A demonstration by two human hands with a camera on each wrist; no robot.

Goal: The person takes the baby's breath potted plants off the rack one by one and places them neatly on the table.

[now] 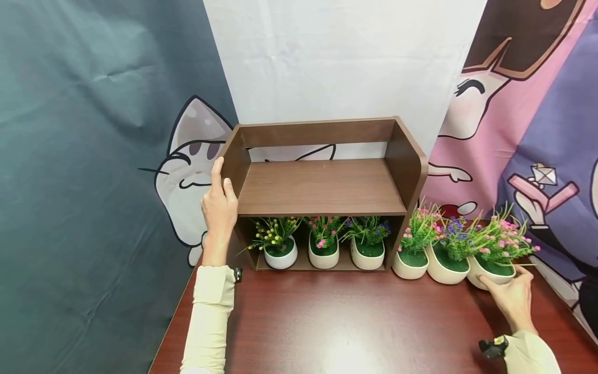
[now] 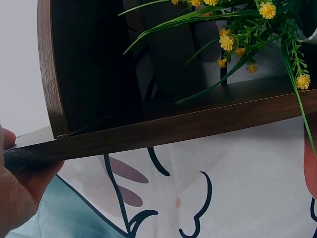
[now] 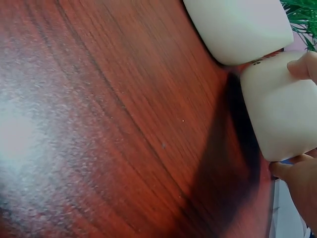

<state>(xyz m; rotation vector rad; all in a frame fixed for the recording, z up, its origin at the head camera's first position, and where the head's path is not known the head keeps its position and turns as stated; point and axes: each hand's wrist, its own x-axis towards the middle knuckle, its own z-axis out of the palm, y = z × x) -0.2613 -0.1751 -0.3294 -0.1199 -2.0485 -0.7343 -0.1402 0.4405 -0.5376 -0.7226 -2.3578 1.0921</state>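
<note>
A brown two-tier wooden shelf (image 1: 322, 184) stands at the back of the table. My left hand (image 1: 219, 210) grips its left side panel near the front edge; in the left wrist view the fingers and thumb lie on both faces of that panel (image 2: 148, 130). At the right end of the row, my right hand (image 1: 514, 296) holds a potted plant with pink flowers (image 1: 497, 266). Its thumb presses the front of the cream pot (image 3: 280, 109), with other fingers around the far side. The pot looks slightly tilted beside its neighbour.
Three potted plants stand in the lower tier: yellow (image 1: 280, 248), pink (image 1: 323, 249) and purple (image 1: 368, 249). Right of the shelf are a pink-flowered pot (image 1: 411, 264) and a purple-flowered pot (image 1: 447, 265). The reddish table (image 1: 336, 317) meets printed curtains at left and right.
</note>
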